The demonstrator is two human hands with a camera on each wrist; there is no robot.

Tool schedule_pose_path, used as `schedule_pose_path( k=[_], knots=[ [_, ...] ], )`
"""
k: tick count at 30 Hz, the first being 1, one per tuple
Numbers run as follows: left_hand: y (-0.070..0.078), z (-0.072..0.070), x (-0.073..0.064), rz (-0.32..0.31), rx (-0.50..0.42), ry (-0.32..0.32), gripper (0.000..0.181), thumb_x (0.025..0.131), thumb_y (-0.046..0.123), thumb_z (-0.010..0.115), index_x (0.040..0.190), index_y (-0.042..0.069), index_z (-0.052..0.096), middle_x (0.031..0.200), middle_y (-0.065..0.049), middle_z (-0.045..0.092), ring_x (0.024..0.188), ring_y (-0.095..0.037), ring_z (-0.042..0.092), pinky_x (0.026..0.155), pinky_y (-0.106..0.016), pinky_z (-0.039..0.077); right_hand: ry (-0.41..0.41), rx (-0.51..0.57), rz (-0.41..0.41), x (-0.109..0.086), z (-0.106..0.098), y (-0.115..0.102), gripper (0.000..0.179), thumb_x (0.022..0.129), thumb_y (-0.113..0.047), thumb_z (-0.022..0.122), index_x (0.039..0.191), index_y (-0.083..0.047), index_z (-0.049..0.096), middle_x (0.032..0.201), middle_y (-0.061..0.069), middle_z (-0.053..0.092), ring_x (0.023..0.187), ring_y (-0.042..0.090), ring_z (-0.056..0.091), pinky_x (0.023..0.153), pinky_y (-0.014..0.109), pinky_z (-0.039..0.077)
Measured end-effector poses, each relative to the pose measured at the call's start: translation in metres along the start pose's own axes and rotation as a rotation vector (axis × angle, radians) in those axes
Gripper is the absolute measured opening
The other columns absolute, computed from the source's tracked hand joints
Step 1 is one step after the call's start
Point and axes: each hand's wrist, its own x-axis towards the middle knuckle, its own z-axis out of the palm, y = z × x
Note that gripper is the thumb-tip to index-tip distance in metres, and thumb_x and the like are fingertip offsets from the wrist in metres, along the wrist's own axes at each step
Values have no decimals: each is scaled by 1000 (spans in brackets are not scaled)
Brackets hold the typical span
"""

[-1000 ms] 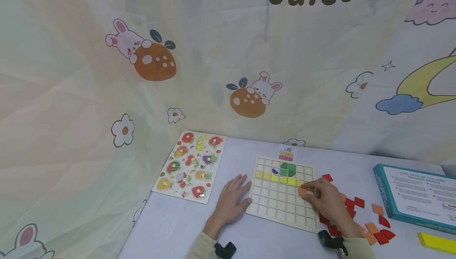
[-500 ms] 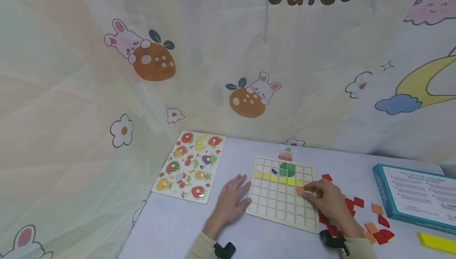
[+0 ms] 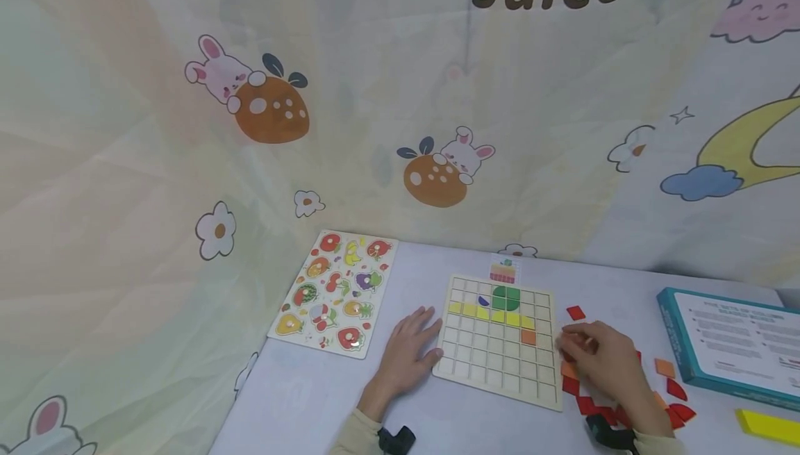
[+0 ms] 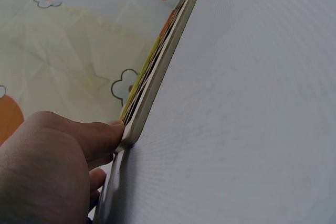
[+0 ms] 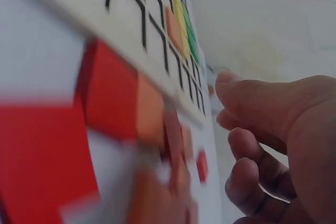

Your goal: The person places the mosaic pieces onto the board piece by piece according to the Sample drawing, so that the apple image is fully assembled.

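Observation:
A wooden grid board (image 3: 478,365) lies on the table. My left hand (image 3: 405,349) rests at its left edge with fingers spread, thumb touching the rim; the left wrist view shows that thumb (image 4: 100,135) against the board's side. On the grid are a row of yellow squares (image 3: 482,312), a green round shape (image 3: 506,297), a small blue piece (image 3: 483,300) and an orange square (image 3: 528,337) below the row's right end. My right hand (image 3: 603,361) hovers just right of the board over loose pieces, fingers loosely bent with nothing between them in the right wrist view.
Red pieces (image 3: 585,405) and orange squares (image 3: 664,367) lie scattered right of the board. A picture card (image 3: 503,271) sits behind it. A fruit puzzle board (image 3: 340,288) is at the left, a teal-edged box (image 3: 737,344) and a yellow block (image 3: 767,427) at the right.
My right hand has let go of the orange square, which stays in its grid cell, and has moved right, off the board to the loose pieces. The left hand has stayed put.

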Motion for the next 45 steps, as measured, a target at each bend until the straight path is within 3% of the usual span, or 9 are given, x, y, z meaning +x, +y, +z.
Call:
schedule_pose_path(
  k=[5,8,11,15,20,28,32,38,45],
  knots=[
    [-1,-1,-2,-12,5,-9,54,103,37,62,152,15,59,169,-6,44,159,-29,35,129,-54,33,-58,-110,177,-8,-28,33,71,88,-43,85,136,4,64,112,28,65,93,37,60,68,46,67],
    [-1,-2,-3,-13,4,-6,54,103,36,63,152,14,59,168,-6,44,159,-30,36,129,-55,33,-126,-189,240,-10,-40,50,74,89,-37,84,140,10,56,129,39,55,109,52,55,85,67,62],
    [-2,-3,-4,-11,5,3,54,103,36,63,151,13,60,168,-7,45,158,-31,37,129,-55,33,-217,-244,269,-12,-45,61,77,92,-33,81,143,15,50,138,44,49,121,60,48,94,76,52],
    [-2,-2,-4,-10,-8,2,53,103,36,62,152,13,59,168,-7,45,158,-31,37,129,-56,33,-263,-295,251,-15,-45,66,71,94,-26,79,139,21,50,136,45,53,122,61,50,98,76,49],
    [-1,0,-3,-18,-20,-12,54,104,37,61,152,14,58,169,-6,44,159,-30,35,130,-55,32,-223,-299,251,-21,-42,62,66,89,-22,83,133,20,55,128,42,60,109,55,60,94,74,53],
    [-1,1,-2,-6,-4,-8,53,104,37,61,152,15,59,168,-6,45,159,-30,36,129,-55,33,-212,-251,408,-25,-44,58,72,89,-22,83,139,18,51,130,41,59,105,49,61,94,70,56],
    [0,-1,-1,-8,-16,-11,54,103,36,62,152,14,59,168,-7,44,159,-30,35,130,-55,32,-205,-310,417,-28,-41,62,64,87,-18,84,131,19,57,119,38,66,83,36,65,87,63,62],
    [0,-2,0,-18,-22,-17,54,103,36,62,152,14,59,169,-6,44,160,-29,34,130,-55,31,-102,-290,386,-29,-37,59,57,88,-14,83,131,15,60,108,32,71,63,19,60,63,40,66],
    [1,-1,0,-5,-23,-10,53,103,35,63,151,13,60,168,-7,45,159,-30,35,130,-55,32,-136,-223,433,-33,-46,56,72,87,-34,86,137,11,57,114,34,68,84,33,64,71,54,65]
  ],
)
